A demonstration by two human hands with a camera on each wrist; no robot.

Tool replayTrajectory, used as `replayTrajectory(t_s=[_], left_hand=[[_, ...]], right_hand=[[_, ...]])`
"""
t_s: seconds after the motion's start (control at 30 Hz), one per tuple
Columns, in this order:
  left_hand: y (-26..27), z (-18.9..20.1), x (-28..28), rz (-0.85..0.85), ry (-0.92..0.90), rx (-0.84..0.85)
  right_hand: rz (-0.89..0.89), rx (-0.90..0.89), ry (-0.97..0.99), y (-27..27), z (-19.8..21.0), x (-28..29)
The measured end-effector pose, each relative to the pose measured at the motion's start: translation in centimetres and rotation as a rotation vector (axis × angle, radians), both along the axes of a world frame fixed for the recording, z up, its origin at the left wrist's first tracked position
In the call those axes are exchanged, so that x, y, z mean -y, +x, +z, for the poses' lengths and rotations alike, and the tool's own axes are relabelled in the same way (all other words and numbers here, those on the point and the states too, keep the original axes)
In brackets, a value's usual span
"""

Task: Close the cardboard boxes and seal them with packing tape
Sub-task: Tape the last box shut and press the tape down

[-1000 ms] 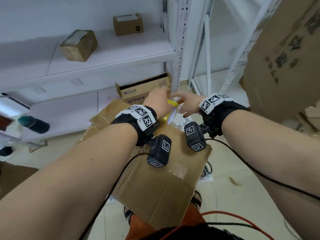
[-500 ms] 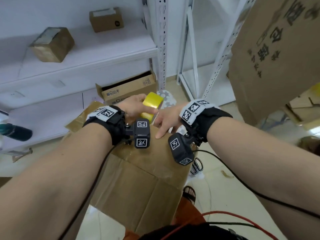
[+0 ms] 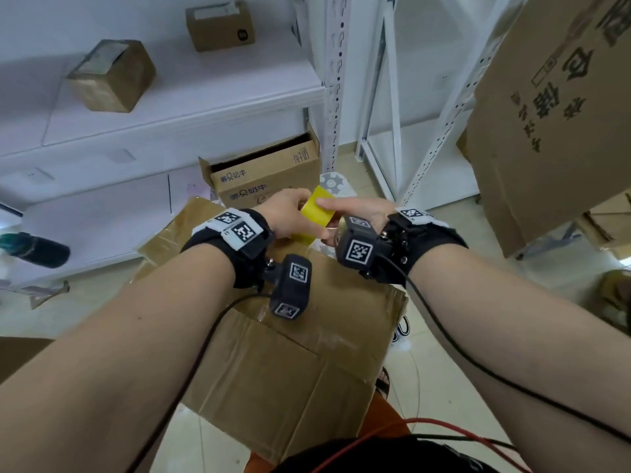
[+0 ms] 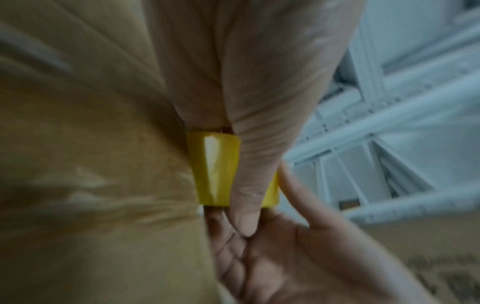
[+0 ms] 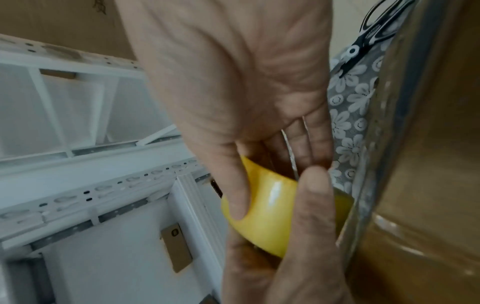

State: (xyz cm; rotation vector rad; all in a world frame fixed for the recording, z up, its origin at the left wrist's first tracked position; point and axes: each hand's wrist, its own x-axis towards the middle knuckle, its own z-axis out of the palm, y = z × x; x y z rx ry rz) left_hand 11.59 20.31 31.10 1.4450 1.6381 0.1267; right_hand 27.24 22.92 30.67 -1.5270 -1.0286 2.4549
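A closed brown cardboard box (image 3: 307,339) rests on my lap, with glossy tape along its top. Both hands hold a yellow packing tape roll (image 3: 316,213) just above the box's far edge. My left hand (image 3: 295,213) grips the roll from the left; its thumb lies across the tape roll (image 4: 213,170) in the left wrist view. My right hand (image 3: 336,216) takes it from the right, with its thumb on the outer face of the tape roll (image 5: 267,214) and its fingers behind it. I cannot see a loose tape end.
An open printed carton (image 3: 266,175) stands behind the box. Scissors (image 5: 374,35) lie on a floral cloth to the right. White shelving (image 3: 336,80) carries two small boxes (image 3: 112,76). A large carton (image 3: 553,114) looms at the right, and a dark bottle (image 3: 34,249) lies at the left.
Half a second ago my right hand lay on the box top beside the roll; it has lifted and taken hold of the roll. My left hand keeps its grip.
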Motion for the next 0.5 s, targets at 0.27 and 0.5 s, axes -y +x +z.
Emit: replayTrajectory(t_s=[0.27,0.5], left_hand=[[-0.2,0.9,0.8,0.045,0.044,-0.323],[-0.1,1.8,2.2,-0.174,0.135,-0.306]], right_hand=[[0.037,0.149,-0.022,-2.4,1.0,0.2],[-0.191,0.210,0.181,-2.7,-4.2,0.8]])
